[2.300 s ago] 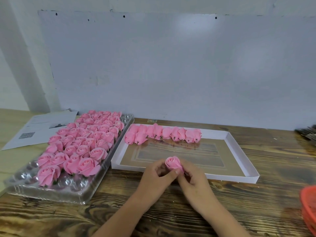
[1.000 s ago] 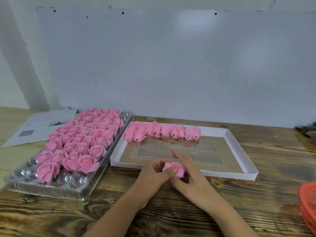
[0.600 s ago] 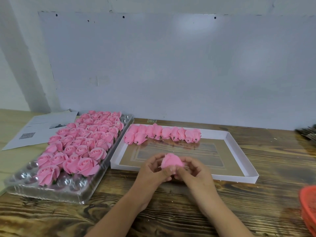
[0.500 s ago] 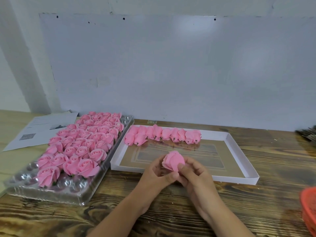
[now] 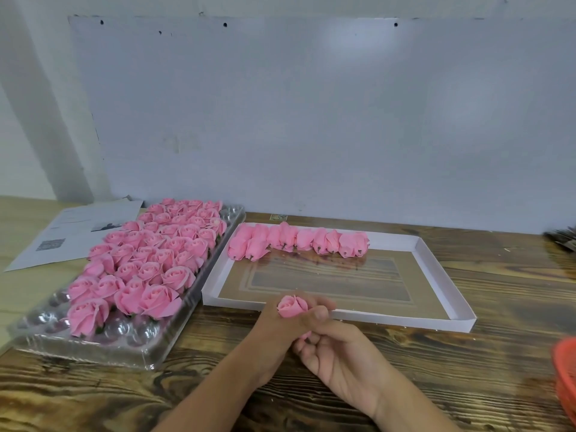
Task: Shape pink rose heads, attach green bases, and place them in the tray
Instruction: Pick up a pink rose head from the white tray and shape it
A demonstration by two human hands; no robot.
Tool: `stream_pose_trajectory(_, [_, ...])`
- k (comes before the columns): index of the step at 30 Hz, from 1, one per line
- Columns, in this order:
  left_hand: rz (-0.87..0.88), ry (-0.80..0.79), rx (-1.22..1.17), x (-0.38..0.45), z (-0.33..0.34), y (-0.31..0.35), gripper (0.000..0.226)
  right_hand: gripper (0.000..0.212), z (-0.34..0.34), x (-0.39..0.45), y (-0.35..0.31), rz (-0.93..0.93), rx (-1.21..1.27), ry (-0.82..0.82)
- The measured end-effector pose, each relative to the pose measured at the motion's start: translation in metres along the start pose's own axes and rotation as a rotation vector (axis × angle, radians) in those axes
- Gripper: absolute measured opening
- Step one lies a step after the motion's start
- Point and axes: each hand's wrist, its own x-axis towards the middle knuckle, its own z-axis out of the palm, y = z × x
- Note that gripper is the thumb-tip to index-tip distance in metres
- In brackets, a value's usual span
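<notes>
My left hand grips a pink rose head just in front of the white tray's near rim, the bloom poking up above the thumb. My right hand lies palm up under and to the right of it, fingers curled near the rose's underside. A row of shaped pink rose heads lies along the tray's far side. No green base is visible.
A clear plastic blister tray full of several open pink roses sits at the left. Printed paper lies behind it. A red basket shows at the right edge, dark items farther back.
Both hands pinched the rose together before; now the left hand holds it alone and lower, while the right hand has dropped away and turned palm up.
</notes>
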Motion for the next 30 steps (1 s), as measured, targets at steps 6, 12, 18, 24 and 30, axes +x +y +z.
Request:
stream_pose_trajectory(6, [-0.070,0.125,-0.105,0.002,0.000,0.003,0.043,0.014,0.003,0.004,0.008,-0.235,-0.470,0.156])
stream_pose_trajectory(12, [-0.143,0.209,-0.263,0.003,0.002,0.000,0.048,0.034,-0.002,0.004,0.025,-0.709,-1.323,0.345])
stream_pose_trajectory(18, [-0.165,0.217,-0.276,0.005,0.003,-0.004,0.057,0.026,-0.001,0.004,0.029,-0.813,-1.329,0.395])
stream_pose_trajectory(24, [-0.162,0.144,-0.320,0.008,0.001,-0.005,0.054,0.020,0.011,0.003,0.021,-0.594,-0.873,0.310])
stream_pose_trajectory(30, [-0.202,0.132,-0.317,0.006,-0.005,-0.003,0.057,0.021,0.008,0.000,0.015,-0.202,-0.324,0.125])
